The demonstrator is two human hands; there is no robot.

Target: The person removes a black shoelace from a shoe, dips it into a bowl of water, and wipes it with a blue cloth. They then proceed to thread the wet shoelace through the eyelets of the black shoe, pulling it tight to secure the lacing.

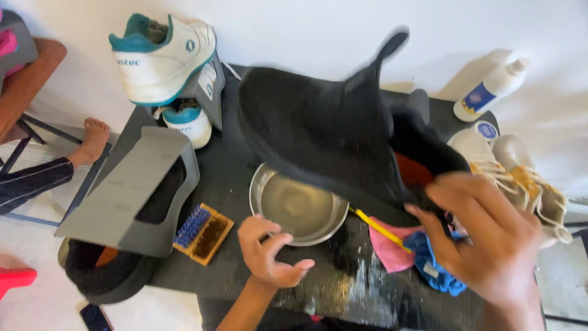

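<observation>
The right hand (490,239) holds a black shoe (324,132) at centre frame above a metal bowl (298,207), the left hand (266,251) curled empty just below.

White wall (318,24), black table (233,178), wooden chair (27,73) at L

Dark tabletop (233,178) before me, bearing my metal bowl (298,205), wooden brush (203,233), pink cloth (389,248), blue cloth (432,266), white-and-teal sneakers (165,58)

The scene is evenly and brightly lit; the white wall is nearly washed out. The raised black fabric shoe (331,135) is smeared by motion blur, and a soft sheen is seen on the round steel bowl (298,205).
</observation>
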